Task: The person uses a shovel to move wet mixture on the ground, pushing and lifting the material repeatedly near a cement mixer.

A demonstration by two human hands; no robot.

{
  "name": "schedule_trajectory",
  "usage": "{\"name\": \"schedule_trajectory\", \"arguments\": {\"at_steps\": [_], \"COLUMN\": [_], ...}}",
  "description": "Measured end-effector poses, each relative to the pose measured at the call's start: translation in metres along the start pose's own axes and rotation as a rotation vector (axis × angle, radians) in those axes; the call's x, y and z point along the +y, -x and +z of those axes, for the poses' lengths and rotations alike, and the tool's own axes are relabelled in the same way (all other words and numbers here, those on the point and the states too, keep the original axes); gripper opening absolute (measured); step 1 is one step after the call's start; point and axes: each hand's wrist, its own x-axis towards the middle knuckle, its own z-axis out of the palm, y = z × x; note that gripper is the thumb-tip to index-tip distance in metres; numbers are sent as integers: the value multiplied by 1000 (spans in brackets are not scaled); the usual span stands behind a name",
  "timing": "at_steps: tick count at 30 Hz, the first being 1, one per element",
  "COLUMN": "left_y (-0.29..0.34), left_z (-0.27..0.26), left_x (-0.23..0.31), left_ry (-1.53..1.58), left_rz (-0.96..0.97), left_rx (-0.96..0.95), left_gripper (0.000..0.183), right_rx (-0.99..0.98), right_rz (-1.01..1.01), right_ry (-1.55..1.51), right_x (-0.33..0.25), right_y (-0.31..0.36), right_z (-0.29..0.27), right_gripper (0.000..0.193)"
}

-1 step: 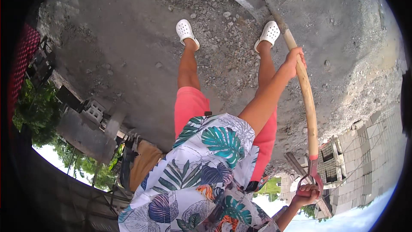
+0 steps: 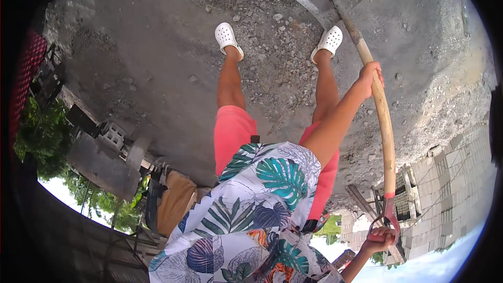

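Observation:
A shovel with a long wooden shaft (image 2: 383,126) runs along my right side, its grey metal blade (image 2: 330,8) out ahead by my right foot. My left arm reaches across my body, and my left hand (image 2: 371,77) is wrapped round the shaft below the blade's socket. At the near end, my right hand (image 2: 381,237) is closed round the red D-shaped grip (image 2: 395,224). Nothing loose can be made out on the blade. Whether the blade touches the ground, I cannot tell.
Grey ground with loose gravel (image 2: 277,68) lies around my white clogs (image 2: 329,42). Grey blocks (image 2: 445,188) are stacked at the right. On the left are a dark metal sheet (image 2: 99,165), a hollow block (image 2: 114,134) and a brown sack-like thing (image 2: 175,202).
The shovel has shifted a little to the right and slightly nearer, both hands moving with it. My grip on it is unchanged, and my feet stay in place.

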Motion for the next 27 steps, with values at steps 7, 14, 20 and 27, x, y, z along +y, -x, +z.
{"name": "schedule_trajectory", "arguments": {"at_steps": [7, 14, 20, 27], "left_y": [18, 57, 101, 134], "left_z": [48, -125, -125, -178], "left_x": [63, 373, 388, 350], "left_ry": [232, 236, 415, 548], "left_rz": [43, 425, 480, 198], "left_rx": [-7, -206, -245, -577], "left_gripper": [16, 13, 15, 9], "right_rx": [-42, -559, -769, -897], "right_rz": [-195, -106, -307, -765], "right_ry": [139, 144, 267, 460], "right_x": [-81, -11, -16, 63], "right_y": [-40, 8, -3, 62], "right_z": [44, 329, 334, 274], "right_gripper": [19, 11, 21, 18]}}
